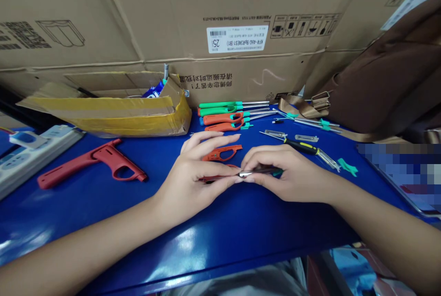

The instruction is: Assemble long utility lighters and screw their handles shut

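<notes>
My left hand [196, 172] and my right hand [280, 172] meet over the near middle of the table. Between their fingertips they pinch a slim lighter piece with a shiny metal part [245, 174]; a teal end [277, 173] shows under my right fingers. Most of the piece is hidden by the fingers. The left thumb and index finger are closed on it, while the other left fingers stretch out. Just behind the hands lies an orange lighter shell [223, 153]. A larger red lighter shell [93, 162] rests to the left, apart from my left hand.
Several green and orange long-nosed lighters [220, 111] lie at the back. A black-and-yellow screwdriver [299, 146], clear parts [306, 138] and a teal piece [347, 167] lie right. A taped cardboard box [138, 114], a power strip [37, 153] and a brown bag [382, 84] border the blue table [165, 250].
</notes>
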A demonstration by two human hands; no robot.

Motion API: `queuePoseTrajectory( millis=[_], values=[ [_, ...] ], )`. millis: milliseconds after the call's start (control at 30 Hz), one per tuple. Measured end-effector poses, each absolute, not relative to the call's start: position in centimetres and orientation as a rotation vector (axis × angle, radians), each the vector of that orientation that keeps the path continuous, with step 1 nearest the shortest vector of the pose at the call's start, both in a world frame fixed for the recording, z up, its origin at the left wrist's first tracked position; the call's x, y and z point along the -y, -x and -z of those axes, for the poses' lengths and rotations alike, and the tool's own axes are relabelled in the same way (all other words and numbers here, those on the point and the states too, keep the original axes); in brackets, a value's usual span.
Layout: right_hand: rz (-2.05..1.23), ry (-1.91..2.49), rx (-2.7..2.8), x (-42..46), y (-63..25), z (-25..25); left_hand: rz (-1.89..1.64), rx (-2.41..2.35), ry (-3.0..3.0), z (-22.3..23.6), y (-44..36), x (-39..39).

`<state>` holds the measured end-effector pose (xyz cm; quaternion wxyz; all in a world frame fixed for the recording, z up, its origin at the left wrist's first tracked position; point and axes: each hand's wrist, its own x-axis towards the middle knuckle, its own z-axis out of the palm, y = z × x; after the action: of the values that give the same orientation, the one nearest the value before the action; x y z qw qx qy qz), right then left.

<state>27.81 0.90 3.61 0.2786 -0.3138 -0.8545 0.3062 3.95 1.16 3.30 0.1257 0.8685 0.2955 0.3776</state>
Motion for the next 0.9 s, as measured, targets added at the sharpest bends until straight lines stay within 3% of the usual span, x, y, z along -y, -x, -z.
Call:
queuePoseTrajectory(
  millis=[400,733,900],
  values=[
    [-0.83,0.957,2.323,-1.1,-27.4,-3.1,-1.087,-0.873,-2.598,-2.6,-4.1,-1.4],
    [-1.163,1.16,2.046,-1.9,-26.9,-1.8,-1.128,-0.832,-2.669,-1.4,-4.3,-1.8],
    [-1.13,1.225,2.077,-2.1,-27.3,-2.0,-0.945,-0.84,-2.671,-1.4,-3.6,-1.8]
  ],
)
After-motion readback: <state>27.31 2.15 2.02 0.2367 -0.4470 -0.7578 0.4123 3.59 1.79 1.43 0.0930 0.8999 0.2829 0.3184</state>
